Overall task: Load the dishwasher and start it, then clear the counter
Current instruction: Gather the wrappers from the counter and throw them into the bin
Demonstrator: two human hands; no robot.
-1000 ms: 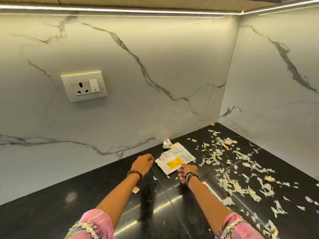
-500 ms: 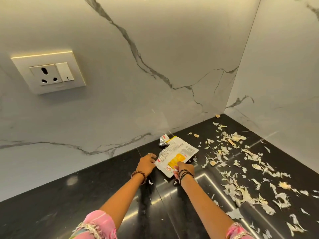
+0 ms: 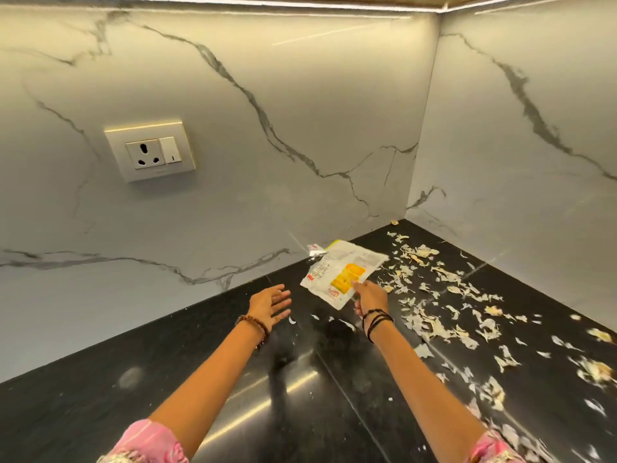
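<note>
My right hand [image 3: 369, 295] pinches the empty packet [image 3: 344, 272] at frame centre; my left hand [image 3: 270, 304] hangs open. I should lift gently, then sweep the peels [image 3: 434, 315] at right together.

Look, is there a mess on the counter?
Yes. Pale papery peels lie scattered over the black counter toward the corner. The right hand pinches an empty food packet, and a torn foil scrap sits by the wall.

Warm strip light [image 3: 233, 3] overhead glares off the glossy counter [image 3: 300, 379]; right edge blurs.
</note>
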